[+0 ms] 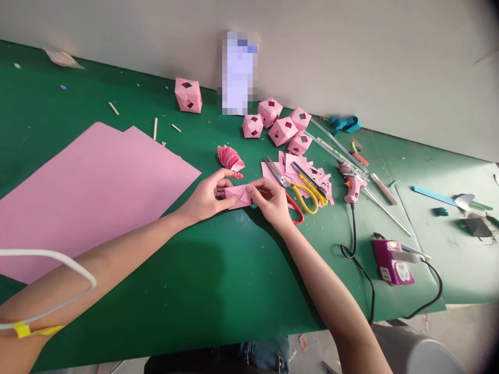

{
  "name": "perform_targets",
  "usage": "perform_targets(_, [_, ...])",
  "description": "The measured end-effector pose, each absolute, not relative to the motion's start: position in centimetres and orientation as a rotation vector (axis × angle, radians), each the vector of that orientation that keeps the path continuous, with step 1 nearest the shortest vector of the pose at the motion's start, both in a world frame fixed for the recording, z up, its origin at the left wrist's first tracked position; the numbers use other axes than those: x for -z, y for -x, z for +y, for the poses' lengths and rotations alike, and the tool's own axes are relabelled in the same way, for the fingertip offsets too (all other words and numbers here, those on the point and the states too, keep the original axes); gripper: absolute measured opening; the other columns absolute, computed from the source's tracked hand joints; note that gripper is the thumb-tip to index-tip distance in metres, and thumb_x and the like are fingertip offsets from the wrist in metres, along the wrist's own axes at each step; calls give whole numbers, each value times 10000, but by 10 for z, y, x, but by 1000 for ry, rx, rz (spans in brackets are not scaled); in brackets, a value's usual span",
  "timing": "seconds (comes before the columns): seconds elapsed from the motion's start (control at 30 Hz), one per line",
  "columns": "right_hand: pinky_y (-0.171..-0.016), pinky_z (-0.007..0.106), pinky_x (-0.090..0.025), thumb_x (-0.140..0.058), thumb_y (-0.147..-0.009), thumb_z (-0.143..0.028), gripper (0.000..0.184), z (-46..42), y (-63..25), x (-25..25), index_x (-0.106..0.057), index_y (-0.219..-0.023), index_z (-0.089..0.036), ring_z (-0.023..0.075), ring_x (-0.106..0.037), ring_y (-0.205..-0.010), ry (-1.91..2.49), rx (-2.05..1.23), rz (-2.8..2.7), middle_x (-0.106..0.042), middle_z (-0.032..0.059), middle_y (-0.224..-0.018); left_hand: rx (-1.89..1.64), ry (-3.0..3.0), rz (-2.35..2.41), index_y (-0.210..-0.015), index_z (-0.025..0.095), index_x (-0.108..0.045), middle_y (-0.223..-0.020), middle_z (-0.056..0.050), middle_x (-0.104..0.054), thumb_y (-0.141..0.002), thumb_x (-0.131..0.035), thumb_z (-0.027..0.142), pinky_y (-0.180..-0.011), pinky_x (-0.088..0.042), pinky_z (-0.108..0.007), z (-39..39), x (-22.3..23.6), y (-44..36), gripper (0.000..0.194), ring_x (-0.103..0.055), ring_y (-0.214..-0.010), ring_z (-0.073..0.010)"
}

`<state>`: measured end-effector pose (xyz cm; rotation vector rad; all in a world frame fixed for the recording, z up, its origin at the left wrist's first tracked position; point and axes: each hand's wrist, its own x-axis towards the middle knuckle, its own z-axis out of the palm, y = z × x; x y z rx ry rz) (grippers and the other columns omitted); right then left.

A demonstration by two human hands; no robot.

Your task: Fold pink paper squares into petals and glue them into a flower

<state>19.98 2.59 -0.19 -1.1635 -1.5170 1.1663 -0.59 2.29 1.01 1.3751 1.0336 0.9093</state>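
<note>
a small folded pink paper piece [242,192], creased but flat, is held just above a green tabletop [195,280], between a person's two bare hands, with a fan of folded pink paper [229,157] just beyond. the left hand [206,196] has its thumb and curled fingers closed on one end of the piece, its index finger reaching out past the top edge. the right hand [273,202] pinches the other end between thumb and bent forefinger, its remaining fingers curled in.

six hollow pink paper shapes [283,131] rest near the wall [331,57], one apart at the left and five grouped at the right; all look fully assembled, with openings in their faces. the piece in hand appears only partly formed, its creases showing but no hollow body yet made. the fan looks like folded parts not joined into a shape. large pink sheets [97,192] lie flat to the left, seemingly uncut, while trimmed pink scraps [290,162] sit under scissors [282,179] on the right. a pink glue gun [353,189] lies farther right, out of both hands, near a purple power block [393,262]. how many more shapes remain to be made cannot be told.
</note>
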Motion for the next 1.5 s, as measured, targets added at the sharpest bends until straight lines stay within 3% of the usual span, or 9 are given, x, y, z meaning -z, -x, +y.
perform_targets(0.2, [-621, 283, -464, -713, -913, -733, 534, 26, -198, -1, -716, -885, -200, 132, -562, -675, 1158, -1217, -1566, -685, 9, -796, -933, -1299, 1067, -1208, 205, -580, -864, 12, -710, -844, -812, 410, -736, -550, -289, 22, -13, 6, 478, -703, -782, -165])
perform_targets(0.37, [-629, 287, -498, -879, -763, -695, 524, 34, -209, -12, -769, -850, -190, 140, -597, -673, 1141, -1564, -1598, -717, 18, -787, -959, -1281, 1093, -1200, 204, -567, -852, 14, -718, -843, -840, 422, -720, -559, -287, 21, -11, 5, 500, -712, -766, -163])
perform_targets(0.67, [-553, 267, -459, -904, -699, -715, 559, 35, -206, -15, -691, -755, -202, 116, -538, -593, 1211, -1554, -1484, -637, -22, -677, -994, -1262, 1104, -1205, 208, -575, -934, -8, -738, -795, -880, 428, -781, -583, -313, 20, -13, 5, 557, -735, -814, -175])
perform_targets(1.03, [-547, 270, -313, -795, -806, -778, 608, 27, -201, -14, -561, -716, -224, 109, -429, -587, 1202, -1422, -1541, -509, -50, -637, -959, -1310, 1098, -1182, 218, -578, -822, 35, -703, -798, -850, 358, -763, -591, -311, 20, -14, 5, 491, -709, -724, -155])
perform_targets(1.23, [-605, 290, -421, -771, -856, -726, 515, 27, -200, -12, -660, -862, -223, 130, -525, -631, 1144, -1348, -1504, -589, -32, -719, -946, -1318, 1086, -1188, 228, -582, -818, 40, -705, -789, -864, 353, -782, -606, -317, 20, -15, 5, 504, -721, -758, -165])
perform_targets(1.5, [-613, 295, -438, -718, -906, -652, 458, 22, -191, -7, -578, -773, -236, 131, -503, -632, 1175, -1192, -1470, -566, -28, -717, -918, -1337, 1049, -1160, 221, -605, -820, 30, -710, -785, -844, 332, -729, -574, -299, 21, -14, 5, 458, -704, -741, -160])
